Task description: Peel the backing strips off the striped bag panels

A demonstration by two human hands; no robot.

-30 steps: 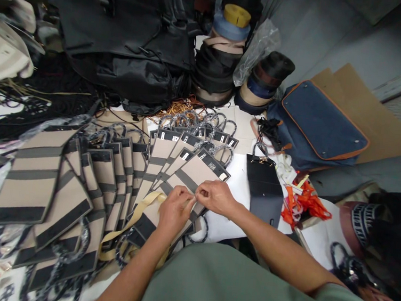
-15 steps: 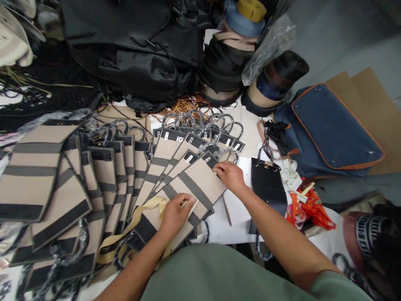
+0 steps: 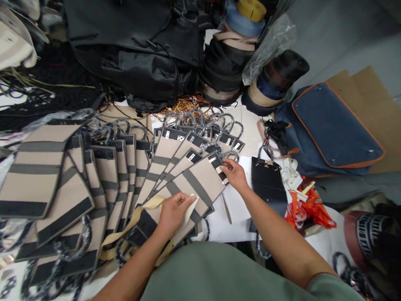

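Beige bag panels with dark bands and wrapped loop handles lie fanned out in front of me. Closed in a pinch, my left hand (image 3: 175,212) grips a cream-yellow strip (image 3: 135,220) over the front panel (image 3: 202,181). The strip's pale end shows beside the thumb, and its tail trails left across the panels. My right hand (image 3: 234,173) is at that panel's right edge, near its black top band, with thumb and forefinger pinched together. A small pale spot shows at those fingertips; what it is, I cannot make out.
More beige panels (image 3: 32,181) overlap on the left. A slim pointed tool (image 3: 226,210) lies right of the front panel, beside a small black bag (image 3: 270,181). Rolls of webbing (image 3: 226,60) are stacked behind. A navy bag (image 3: 337,126) and orange plastic (image 3: 313,208) are at right.
My right hand has shifted slightly right and away from the front panel's face. More of the strip's pale end shows under my left hand, which has hardly moved.
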